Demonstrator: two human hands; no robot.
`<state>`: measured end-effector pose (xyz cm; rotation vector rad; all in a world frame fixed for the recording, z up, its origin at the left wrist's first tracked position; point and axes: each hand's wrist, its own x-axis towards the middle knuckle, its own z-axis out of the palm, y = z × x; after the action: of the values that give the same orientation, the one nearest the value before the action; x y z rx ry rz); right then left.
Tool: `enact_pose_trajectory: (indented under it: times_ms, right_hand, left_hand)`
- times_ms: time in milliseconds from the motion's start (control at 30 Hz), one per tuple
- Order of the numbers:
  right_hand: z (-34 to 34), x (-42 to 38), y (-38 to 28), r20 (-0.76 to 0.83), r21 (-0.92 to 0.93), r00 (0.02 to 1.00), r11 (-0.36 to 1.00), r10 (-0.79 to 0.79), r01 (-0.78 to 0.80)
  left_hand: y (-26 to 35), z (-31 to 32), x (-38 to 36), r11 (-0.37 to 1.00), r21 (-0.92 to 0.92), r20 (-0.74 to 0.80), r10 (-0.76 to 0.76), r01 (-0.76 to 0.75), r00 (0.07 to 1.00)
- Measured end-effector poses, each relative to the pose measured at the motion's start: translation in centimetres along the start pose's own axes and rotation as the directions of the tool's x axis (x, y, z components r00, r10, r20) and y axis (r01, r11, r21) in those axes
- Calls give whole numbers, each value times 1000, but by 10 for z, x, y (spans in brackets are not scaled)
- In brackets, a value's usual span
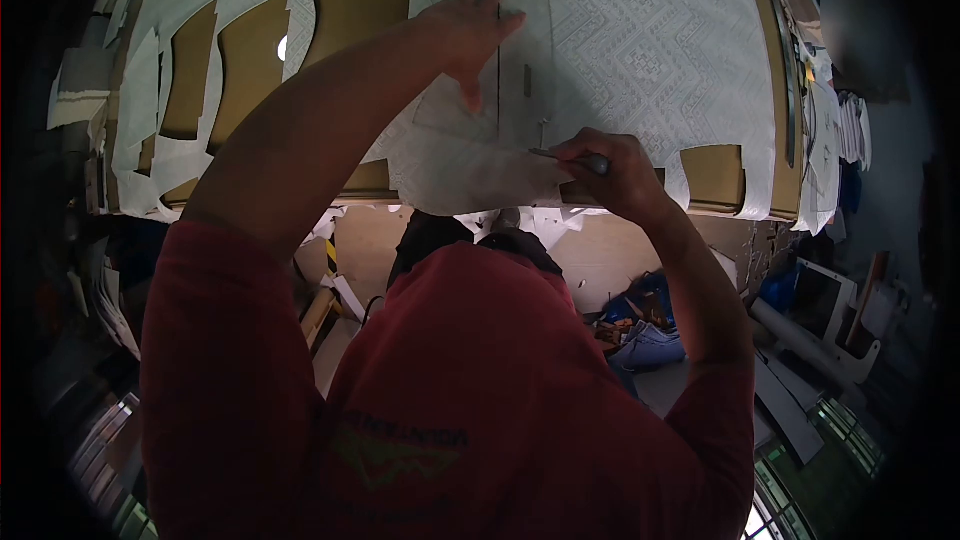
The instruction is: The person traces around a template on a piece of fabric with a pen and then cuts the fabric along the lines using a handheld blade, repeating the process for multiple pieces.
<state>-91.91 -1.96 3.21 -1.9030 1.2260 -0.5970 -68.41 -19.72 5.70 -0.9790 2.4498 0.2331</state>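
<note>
A pale sheet of material (640, 60) with a woven zigzag pattern covers the work table. On it lies a see-through template (525, 30) with a dark line down its middle. My left hand (475, 30) presses flat on the template with its fingers spread. At the sheet's near edge, my right hand (615, 170) is closed round the grey handle of a small knife (594, 163). The knife's thin tip points left, at the template's lower right corner. A loose flap of the sheet (470, 178) hangs toward me beside it.
Brown board (360, 0) shows through several cut-out gaps in the sheet on the left. Another gap (712, 175) lies right of my right hand. A long metal ruler (789, 110) rests along the table's right side. Blue cloth (650, 325) lies on the floor.
</note>
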Motion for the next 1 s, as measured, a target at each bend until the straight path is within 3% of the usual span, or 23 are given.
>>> enact_pose_trajectory:
  times_ms: [100,267,333,500,633,700,733,800,900,1000]
  right_hand:
    - [41,20,-4,-114,22,990,996,-81,84]
    - [129,90,-55,-287,107,956,989,-67,101]
    - [134,97,-57,-341,84,939,993,-55,89]
    - [132,74,-47,-290,143,954,982,-75,121]
    - [121,25,-61,-454,85,890,992,-40,88]
    - [111,-3,-68,-580,222,787,970,209,-94]
    - [109,-10,-73,-590,209,775,970,226,-124]
    - [106,-20,-84,-705,256,543,878,456,-405]
    - [111,-19,-74,-801,215,429,869,418,-446]
    - [109,-13,-79,-797,203,408,832,447,-516]
  left_hand:
    - [-4,5,1,1000,6,-22,8,-8,1000]
    - [0,-1,-1,1000,10,-31,27,-26,999]
    - [-2,-1,-1,1000,17,-26,24,-23,999]
    - [-3,2,2,997,28,-49,78,-77,996]
    - [-7,7,6,993,80,-48,95,-91,994]
    - [-6,8,9,990,77,-50,122,-118,991]
    - [-6,7,9,991,91,-39,105,-101,994]
    - [-4,7,11,990,93,-35,112,-108,993]
    - [-5,7,15,986,132,-26,107,-102,994]
    - [-4,7,16,987,132,-10,93,-91,996]
